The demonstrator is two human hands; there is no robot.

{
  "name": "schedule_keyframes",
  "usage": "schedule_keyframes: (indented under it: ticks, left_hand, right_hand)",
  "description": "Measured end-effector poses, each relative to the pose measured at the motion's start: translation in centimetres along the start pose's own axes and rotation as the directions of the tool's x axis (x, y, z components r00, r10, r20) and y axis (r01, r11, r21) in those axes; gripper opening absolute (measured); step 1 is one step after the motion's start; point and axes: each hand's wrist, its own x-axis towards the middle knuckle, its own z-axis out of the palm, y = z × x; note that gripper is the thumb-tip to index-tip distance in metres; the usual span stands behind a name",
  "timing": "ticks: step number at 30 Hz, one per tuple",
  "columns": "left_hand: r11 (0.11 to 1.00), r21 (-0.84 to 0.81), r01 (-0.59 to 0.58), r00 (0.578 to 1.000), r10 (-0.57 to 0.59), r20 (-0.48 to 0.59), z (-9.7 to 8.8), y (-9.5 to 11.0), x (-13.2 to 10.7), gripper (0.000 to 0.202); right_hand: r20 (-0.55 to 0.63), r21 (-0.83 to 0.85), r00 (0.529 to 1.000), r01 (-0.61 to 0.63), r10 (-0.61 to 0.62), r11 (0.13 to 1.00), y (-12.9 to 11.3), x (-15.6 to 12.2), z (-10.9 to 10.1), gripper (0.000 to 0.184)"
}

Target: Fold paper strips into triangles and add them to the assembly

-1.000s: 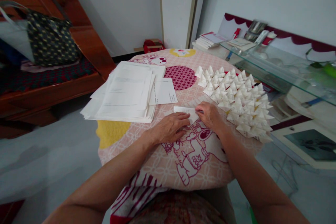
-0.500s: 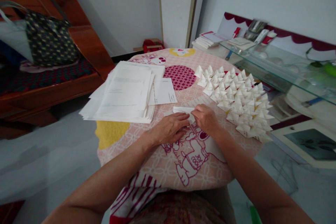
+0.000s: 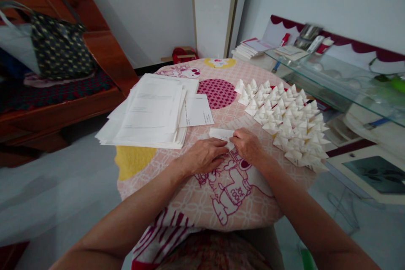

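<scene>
A small folded piece of white paper with a little print lies on the patterned tablecloth in front of me. My left hand rests on its lower left part, fingers bent and pressing on the paper. At the right side, my right hand pinches the paper's edge between thumb and fingers. The lower part of the paper is partly hidden by both hands. To the right, rows of pointed folded paper pieces stand close together. A stack of printed white sheets lies to the left.
A cut sheet pokes out beside the stack. A glass shelf with booklets and a metal container stands along the right wall. On the left is a wooden bench with a dotted bag.
The paper's top flap has shifted, so print now shows on its face. My right hand has moved slightly, still pinching the edge; my left hand has stayed nearly in place.
</scene>
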Motion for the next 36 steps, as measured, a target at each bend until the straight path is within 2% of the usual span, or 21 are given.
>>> schedule_keyframes:
  ticks: [6, 10, 13, 15, 18, 22, 24, 26, 31, 36]
  left_hand:
    - [0.999, -0.005, -0.054, 0.996, 0.054, -0.068, 0.4, 0.1, 0.3, 0.014]
    - [0.999, 0.012, -0.032, 0.973, 0.033, -0.227, 1.2, 0.1, 0.7, 0.015]
    - [0.999, 0.033, 0.005, 0.955, 0.005, -0.296, 1.9, -0.1, 0.9, 0.037]
    - [0.998, 0.061, 0.022, 0.967, -0.006, -0.253, 2.3, -0.3, 0.8, 0.042]
    - [0.993, 0.107, 0.059, 0.987, -0.043, -0.153, 2.4, -0.4, 0.7, 0.036]
    - [0.98, 0.146, 0.133, 0.989, -0.122, -0.085, 2.1, -0.4, 0.5, 0.034]
    - [0.975, 0.149, 0.166, 0.985, -0.158, -0.064, 1.8, -0.2, 0.5, 0.034]
    - [0.971, 0.144, 0.19, 0.981, -0.184, -0.052, 1.6, -0.1, 0.5, 0.034]
    - [0.963, 0.145, 0.225, 0.974, -0.222, -0.04, 1.4, 0.3, 0.7, 0.037]
    - [0.948, 0.183, 0.262, 0.965, -0.26, -0.036, 1.6, 0.3, 0.7, 0.033]
  right_hand:
    - [0.001, -0.009, 1.0, 0.022, -0.022, 1.0, 0.1, -0.1, 0.3, 0.022]
    - [-0.032, 0.05, 0.998, 0.055, -0.054, 0.997, 0.0, -0.4, 0.4, 0.023]
    - [-0.064, 0.097, 0.997, 0.059, -0.053, 0.994, 0.1, -0.5, 0.5, 0.022]
    - [-0.097, 0.149, 0.994, 0.069, -0.055, 0.986, 0.3, -0.5, 0.7, 0.022]
    - [-0.153, 0.283, 0.987, 0.089, -0.046, 0.955, 0.7, -0.4, 0.9, 0.023]
    - [-0.191, 0.474, 0.977, 0.011, 0.091, 0.88, 1.1, -0.2, 0.9, 0.023]
    - [-0.182, 0.495, 0.972, -0.043, 0.152, 0.868, 1.0, 0.0, 0.8, 0.025]
    - [-0.154, 0.449, 0.975, -0.077, 0.162, 0.89, 0.8, 0.2, 0.8, 0.027]
    - [-0.08, 0.209, 0.99, -0.101, 0.12, 0.973, 0.0, 0.4, 1.1, 0.028]
    - [-0.02, 0.032, 0.994, -0.11, 0.111, 0.993, -0.4, 0.2, 0.8, 0.024]
